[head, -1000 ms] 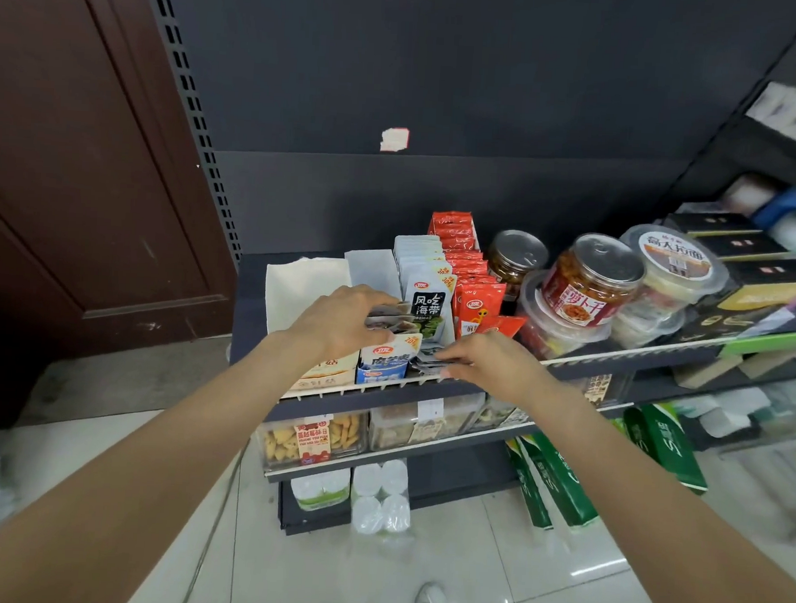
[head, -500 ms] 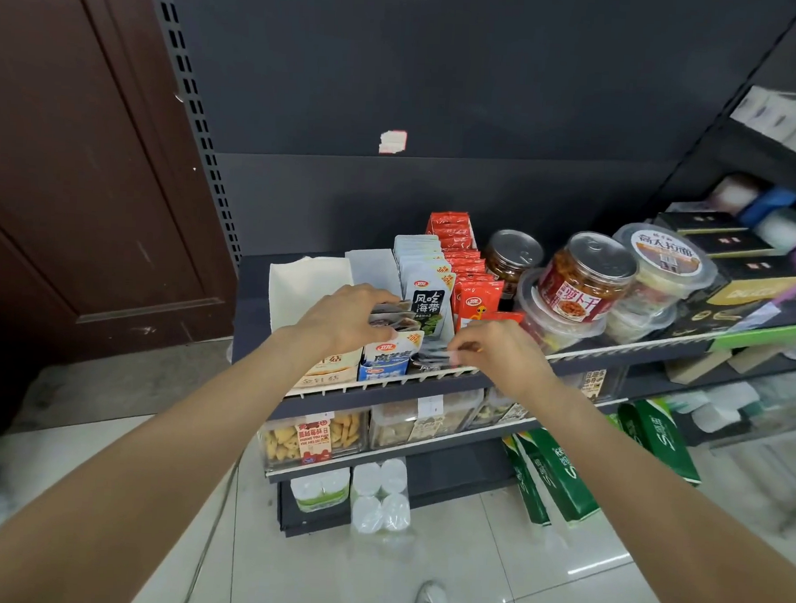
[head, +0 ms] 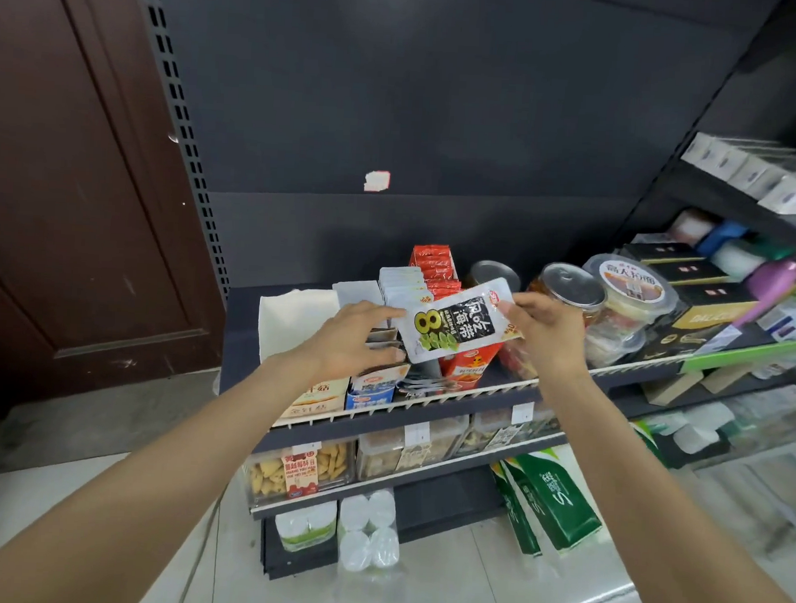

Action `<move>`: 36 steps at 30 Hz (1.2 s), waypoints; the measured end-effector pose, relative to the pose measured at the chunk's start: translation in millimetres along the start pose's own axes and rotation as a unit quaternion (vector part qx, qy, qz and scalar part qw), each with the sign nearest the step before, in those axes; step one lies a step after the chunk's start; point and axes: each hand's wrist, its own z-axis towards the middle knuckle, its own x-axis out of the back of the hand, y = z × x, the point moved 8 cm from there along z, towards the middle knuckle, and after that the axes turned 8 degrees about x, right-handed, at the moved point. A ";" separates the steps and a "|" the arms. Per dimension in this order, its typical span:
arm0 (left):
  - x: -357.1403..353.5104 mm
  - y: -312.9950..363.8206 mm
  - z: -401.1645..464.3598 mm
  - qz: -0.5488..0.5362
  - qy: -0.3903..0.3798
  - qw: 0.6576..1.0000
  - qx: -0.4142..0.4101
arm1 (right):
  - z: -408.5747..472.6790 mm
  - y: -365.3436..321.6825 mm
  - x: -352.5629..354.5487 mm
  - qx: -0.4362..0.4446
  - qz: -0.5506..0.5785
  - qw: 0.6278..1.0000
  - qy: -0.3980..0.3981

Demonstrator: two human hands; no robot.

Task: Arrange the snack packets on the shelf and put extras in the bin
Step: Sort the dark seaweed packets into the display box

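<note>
A white and black snack packet (head: 455,325) hangs above the top shelf (head: 427,406), turned sideways. My right hand (head: 542,334) pinches its right edge. My left hand (head: 357,340) rests on the front of the row of flat packets (head: 387,340), fingers spread and reaching the lifted packet's left edge. Behind stand a row of white packets (head: 404,281) and a row of red packets (head: 435,266). An orange packet (head: 469,365) stands upright under the lifted one.
Jars (head: 570,287) and lidded tubs (head: 630,285) crowd the shelf's right side. A white box (head: 294,314) stands at the left. Lower shelves hold clear snack boxes (head: 295,473) and tissue rolls (head: 368,528). Green packs (head: 551,507) lean on the floor. A brown door (head: 71,169) is left.
My right hand has pulled a white and black packet up out of the front row and lifted it above the shelf. My left hand stayed on the row.
</note>
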 end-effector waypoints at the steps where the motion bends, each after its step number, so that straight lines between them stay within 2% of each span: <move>1: 3.1 2.8 0.3 -0.013 0.010 1.000 -0.001 | -0.9 -0.5 2.7 -0.019 0.029 0.999 0.007; 4: 15.1 8.6 2.3 -0.063 0.050 0.996 0.025 | -3.7 -3.8 9.4 -0.052 0.083 0.995 0.016; 6: 18.8 6.9 4.2 -0.150 0.051 0.985 0.070 | -5.5 -2.8 13.1 -0.071 0.113 0.991 0.022; 9: 16.8 2.0 2.5 -0.343 0.004 0.930 0.134 | -10.7 1.2 14.9 -0.101 0.153 0.983 0.027; 15: 18.2 1.7 -9.0 -0.414 -0.023 0.901 0.132 | -15.3 -3.3 18.9 -0.097 0.155 0.982 0.043; 17: 15.6 -0.4 -11.4 -0.456 -0.022 0.878 0.143 | -15.8 -7.2 18.1 -0.085 0.128 0.987 0.039; 20: 13.8 -4.0 -12.2 -0.550 -0.003 0.821 0.155 | -16.1 -20.0 19.8 -0.012 0.029 0.999 0.033; 22: 16.3 -5.5 -11.7 -0.575 0.017 0.804 0.150 | -18.1 -26.3 17.5 0.033 -0.009 0.999 0.013; 24: 17.3 -6.6 -11.9 -0.586 0.025 0.795 0.154 | -20.9 -25.8 15.3 0.035 -0.026 0.999 -0.005; 27: 17.1 -8.0 -12.2 -0.628 0.023 0.762 0.157 | -25.5 -18.0 11.3 -0.023 0.068 0.997 -0.027; 29: 18.0 -7.9 -12.9 -0.617 0.025 0.772 0.153 | -28.8 -15.3 11.5 -0.041 0.132 0.990 -0.028; 33: 17.3 0.8 -16.2 -0.491 0.013 0.864 0.113 | -30.6 -15.3 14.7 0.012 0.101 0.994 -0.040; 36: 31.3 7.2 -20.8 -0.406 0.067 0.910 0.055 | -31.4 -14.1 15.7 0.029 0.094 0.994 -0.038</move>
